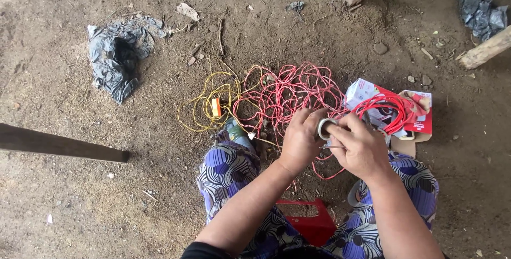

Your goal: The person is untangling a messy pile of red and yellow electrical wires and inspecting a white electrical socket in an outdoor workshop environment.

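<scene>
Hands (332,139) on tape roll (324,128) — amid wire (290,91)

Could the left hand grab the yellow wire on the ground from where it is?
Probably yes. The yellow wire lies in the open on the dirt, just ahead and left of the left hand, with nothing over it. But that hand is busy on a small tape roll, so it would need to let go first.
</scene>
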